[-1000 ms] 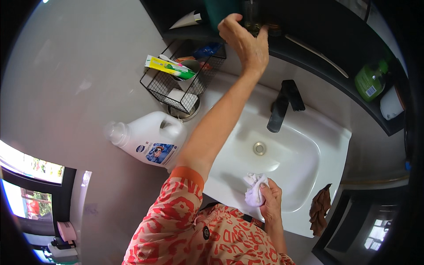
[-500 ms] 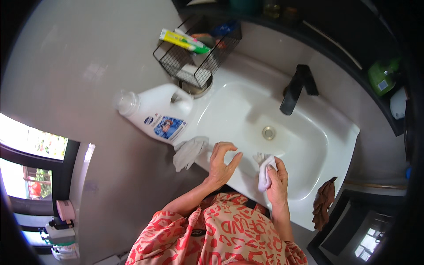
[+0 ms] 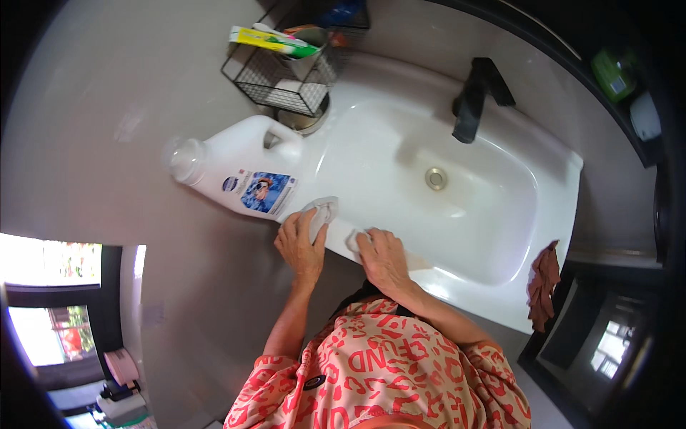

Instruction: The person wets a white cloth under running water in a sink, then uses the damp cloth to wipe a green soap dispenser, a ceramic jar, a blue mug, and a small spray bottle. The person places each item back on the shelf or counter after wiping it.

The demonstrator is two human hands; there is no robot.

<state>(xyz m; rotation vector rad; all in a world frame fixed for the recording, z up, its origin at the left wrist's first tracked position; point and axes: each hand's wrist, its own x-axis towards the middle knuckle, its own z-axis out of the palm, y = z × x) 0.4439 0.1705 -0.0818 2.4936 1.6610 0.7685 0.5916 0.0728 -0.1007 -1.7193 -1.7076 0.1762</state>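
Observation:
At the front left rim of the white sink (image 3: 336,171), my left hand (image 3: 303,249) has its fingers closed on a crumpled greyish-white cloth (image 3: 326,209). Just to the right, my right hand (image 3: 386,259) presses down on the front rim. A small white cloth (image 3: 353,240) is under its fingers, mostly covered by them. Left of the sink stands a big white jug (image 3: 236,161) with a clear cap and a blue picture label, close beyond my left hand.
A black wire basket (image 3: 246,80) with a yellow-green box (image 3: 271,40) sits at the back left. The black faucet (image 3: 471,104) leans over the basin, near the drain (image 3: 436,179). A brown cloth (image 3: 544,286) hangs over the right rim. Bottles (image 3: 613,75) stand on the dark shelf.
My left hand has moved left onto the greyish cloth and closed on it. My right hand has carried the white cloth from over the basin leftward to the front rim.

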